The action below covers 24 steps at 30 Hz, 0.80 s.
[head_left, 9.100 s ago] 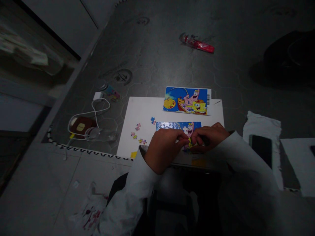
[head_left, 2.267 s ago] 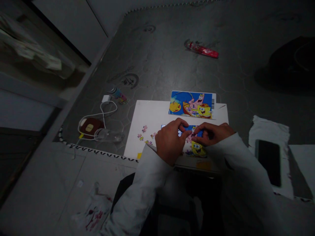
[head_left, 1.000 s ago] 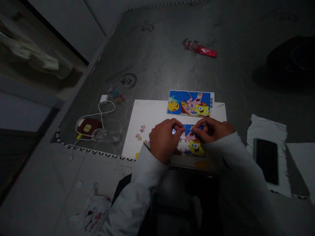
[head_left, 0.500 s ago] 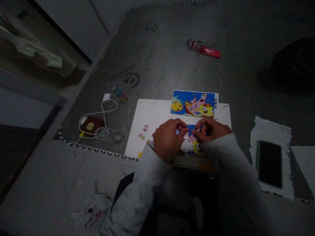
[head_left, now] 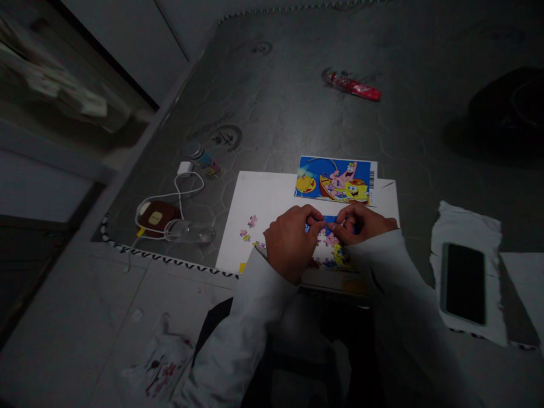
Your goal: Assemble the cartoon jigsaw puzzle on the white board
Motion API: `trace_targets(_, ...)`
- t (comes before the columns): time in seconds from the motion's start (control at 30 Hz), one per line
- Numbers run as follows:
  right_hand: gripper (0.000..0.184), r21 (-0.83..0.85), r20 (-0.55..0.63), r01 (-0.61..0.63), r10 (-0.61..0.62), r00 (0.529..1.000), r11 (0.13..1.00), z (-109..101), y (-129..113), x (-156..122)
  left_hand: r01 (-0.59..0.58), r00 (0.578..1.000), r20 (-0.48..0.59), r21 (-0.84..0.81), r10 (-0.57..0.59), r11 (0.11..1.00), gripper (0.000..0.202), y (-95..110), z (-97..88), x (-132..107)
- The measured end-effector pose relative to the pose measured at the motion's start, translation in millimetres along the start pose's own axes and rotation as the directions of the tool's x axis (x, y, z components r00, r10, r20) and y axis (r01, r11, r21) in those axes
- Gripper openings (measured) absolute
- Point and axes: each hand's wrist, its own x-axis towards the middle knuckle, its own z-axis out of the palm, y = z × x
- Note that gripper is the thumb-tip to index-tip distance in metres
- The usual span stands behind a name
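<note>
A white board (head_left: 272,195) lies on the dark floor with a partly built cartoon jigsaw (head_left: 329,249) on it. My left hand (head_left: 291,241) and my right hand (head_left: 363,221) rest over the jigsaw, fingers curled, fingertips meeting and pressing on its blue upper edge. Whether a loose piece sits under the fingertips is hidden. The printed reference picture (head_left: 335,180) lies just beyond the hands. Several loose pieces (head_left: 249,229) lie to the left of my left hand.
A black phone (head_left: 464,282) lies on a white cloth (head_left: 463,226) at right. At left are a charger with cable (head_left: 185,178), a brown case (head_left: 155,216), a clear bottle (head_left: 189,232) and a small can (head_left: 204,158). A red wrapper (head_left: 352,86) lies farther off.
Since one second ago my hands have drawn closer together over the jigsaw's top edge. Over nine seconds they shifted from its lower part to the upper part.
</note>
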Motion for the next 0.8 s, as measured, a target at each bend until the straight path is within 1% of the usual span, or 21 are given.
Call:
trace_targets(0.17,0.032,-0.028,0.037,0.042,-0.041,0.998,0.999,-4,-2,1,0.016,1.0,0.012,0.015,-0.017,1.0,0.005,1,-0.4,0)
trace_targets(0.3,0.033,-0.011,0.041,0.032,-0.031,0.999,0.999,-3,0,-1,0.027,0.999,0.024,0.022,-0.027,0.999,0.006,3,-1.7,-1)
trace_targets(0.43,0.036,0.008,0.039,-0.006,0.006,0.999,1.0,-4,-4,-2,0.04,0.998,0.036,0.034,-0.041,0.999,0.006,5,-3.3,-1)
trace_targets(0.53,0.037,-0.005,0.074,-0.059,0.059,0.995,0.998,-5,-10,-1,0.044,0.998,0.04,0.043,-0.046,0.998,0.006,6,-3.2,-1)
trace_targets(0.6,0.036,-0.024,0.082,-0.072,0.074,0.994,0.997,-5,-13,0,0.042,0.998,0.042,0.045,-0.044,0.998,0.007,5,-2.9,-1)
trace_targets(0.73,0.034,-0.069,0.053,-0.042,0.045,0.998,0.997,-6,-14,-3,0.036,0.998,0.046,0.039,-0.037,0.999,0.008,5,-3.8,-1)
trace_targets(0.8,0.032,-0.083,0.064,-0.011,0.017,0.998,0.996,-11,-16,-7,0.039,0.998,0.051,0.043,-0.041,0.998,0.008,5,-5.1,-1)
